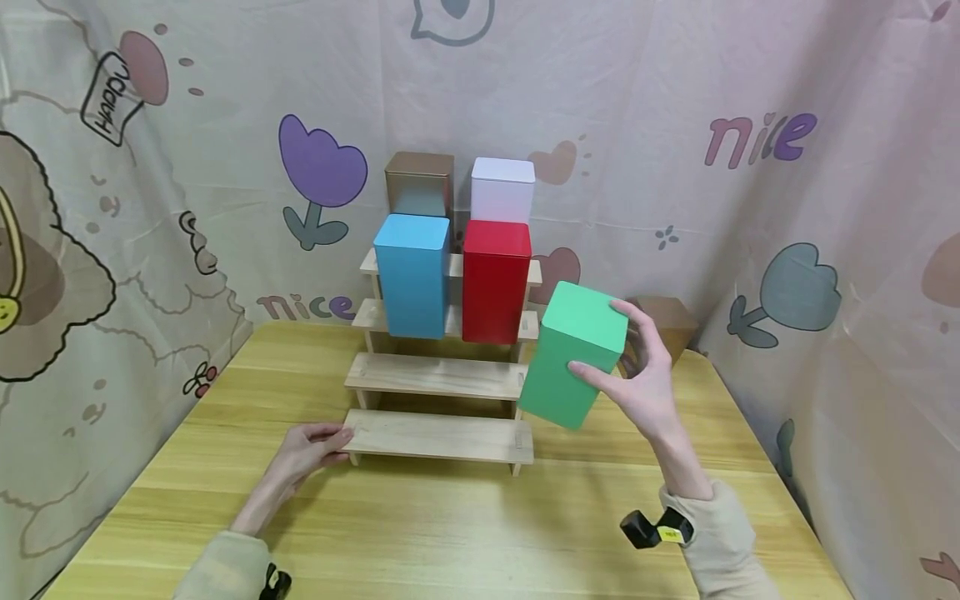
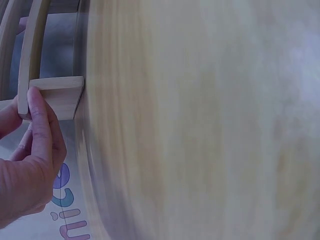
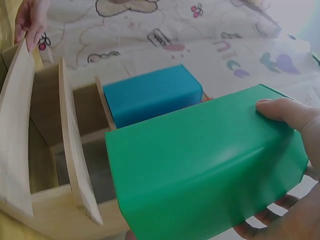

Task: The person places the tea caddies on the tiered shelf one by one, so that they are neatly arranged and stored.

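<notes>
A tiered wooden stand (image 1: 435,375) with several steps stands on the table. My left hand (image 1: 309,450) pinches the left end of its lowest step; the left wrist view shows thumb and fingers on the board's edge (image 2: 31,60). In my right hand (image 1: 645,379) is a green box (image 1: 573,350), gripped near its top between thumb and fingers. The box tilts in the air, right of the stand's lower steps. Blue (image 1: 412,275) and red (image 1: 497,283) boxes stand side by side on the second step from the top. Behind them, a brown box (image 1: 420,179) and a white box (image 1: 502,187) occupy the top step.
Another brown box (image 1: 663,321) stands at the table's back right, partly behind my right hand. A printed cloth (image 1: 615,83) hangs around the back and sides. The wooden table (image 1: 450,533) extends in front of the stand.
</notes>
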{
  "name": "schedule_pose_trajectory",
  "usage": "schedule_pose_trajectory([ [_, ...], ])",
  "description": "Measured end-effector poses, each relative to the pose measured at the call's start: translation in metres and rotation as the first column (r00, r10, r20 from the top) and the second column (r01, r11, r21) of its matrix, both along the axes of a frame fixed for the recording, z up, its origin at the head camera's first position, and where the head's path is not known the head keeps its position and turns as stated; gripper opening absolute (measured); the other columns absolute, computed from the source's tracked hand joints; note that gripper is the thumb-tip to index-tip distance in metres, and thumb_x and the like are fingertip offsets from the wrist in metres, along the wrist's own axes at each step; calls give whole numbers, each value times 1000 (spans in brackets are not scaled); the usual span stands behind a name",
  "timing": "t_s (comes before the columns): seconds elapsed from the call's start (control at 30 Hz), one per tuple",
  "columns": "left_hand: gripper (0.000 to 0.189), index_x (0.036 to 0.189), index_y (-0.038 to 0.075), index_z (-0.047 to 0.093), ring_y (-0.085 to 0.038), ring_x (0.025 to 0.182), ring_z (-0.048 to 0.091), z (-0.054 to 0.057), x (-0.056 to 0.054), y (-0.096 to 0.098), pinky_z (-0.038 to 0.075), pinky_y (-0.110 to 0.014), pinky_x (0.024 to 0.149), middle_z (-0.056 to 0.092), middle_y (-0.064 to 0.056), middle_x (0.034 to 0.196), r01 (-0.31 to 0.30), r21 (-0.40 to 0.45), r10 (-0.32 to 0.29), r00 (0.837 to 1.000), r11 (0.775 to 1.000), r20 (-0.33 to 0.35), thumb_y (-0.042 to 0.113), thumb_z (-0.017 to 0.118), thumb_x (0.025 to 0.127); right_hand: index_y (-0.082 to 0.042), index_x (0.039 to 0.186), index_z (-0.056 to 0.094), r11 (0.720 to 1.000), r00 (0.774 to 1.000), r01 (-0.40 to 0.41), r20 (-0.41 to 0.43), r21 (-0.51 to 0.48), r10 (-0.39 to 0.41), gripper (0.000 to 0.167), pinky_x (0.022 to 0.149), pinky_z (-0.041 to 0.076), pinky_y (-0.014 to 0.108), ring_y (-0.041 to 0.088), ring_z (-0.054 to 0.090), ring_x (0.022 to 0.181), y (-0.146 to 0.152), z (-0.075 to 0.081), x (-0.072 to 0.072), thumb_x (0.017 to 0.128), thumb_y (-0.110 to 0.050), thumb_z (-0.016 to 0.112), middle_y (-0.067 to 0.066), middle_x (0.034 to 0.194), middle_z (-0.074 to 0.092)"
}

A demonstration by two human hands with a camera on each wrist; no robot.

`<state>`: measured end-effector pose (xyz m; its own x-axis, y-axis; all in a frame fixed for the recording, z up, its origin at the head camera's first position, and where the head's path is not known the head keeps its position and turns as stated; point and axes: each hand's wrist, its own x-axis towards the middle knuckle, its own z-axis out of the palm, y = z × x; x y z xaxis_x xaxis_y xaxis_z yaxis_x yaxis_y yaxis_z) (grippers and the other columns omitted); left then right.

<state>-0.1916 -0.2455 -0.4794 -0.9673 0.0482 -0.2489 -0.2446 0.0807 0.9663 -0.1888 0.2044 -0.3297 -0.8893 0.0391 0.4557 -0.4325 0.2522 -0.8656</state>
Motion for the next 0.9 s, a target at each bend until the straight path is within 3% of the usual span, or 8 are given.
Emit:
schedule_pose_trajectory([
  [0.63,48,134,-24,45,-5,80,70,1,0,0,65,-19,79,68,2,94,1,-12,-1,1000,1000,1,5,61,99,-24,145,46,987,987,-162,-10,-14,162,88,106,51,42,22,49,121,-46,-2,-6,72,1,87,0,133,52],
  [0.9,47,132,-25,46,-6,79,70,2,0,0,65,-19,78,69,2,94,1,-8,-1,1000,1000,-2,5,62,99,-24,145,46,978,978,-207,-33,-3,207,87,111,50,49,27,49,126,-64,-3,-10,71,-4,89,2,140,50],
])
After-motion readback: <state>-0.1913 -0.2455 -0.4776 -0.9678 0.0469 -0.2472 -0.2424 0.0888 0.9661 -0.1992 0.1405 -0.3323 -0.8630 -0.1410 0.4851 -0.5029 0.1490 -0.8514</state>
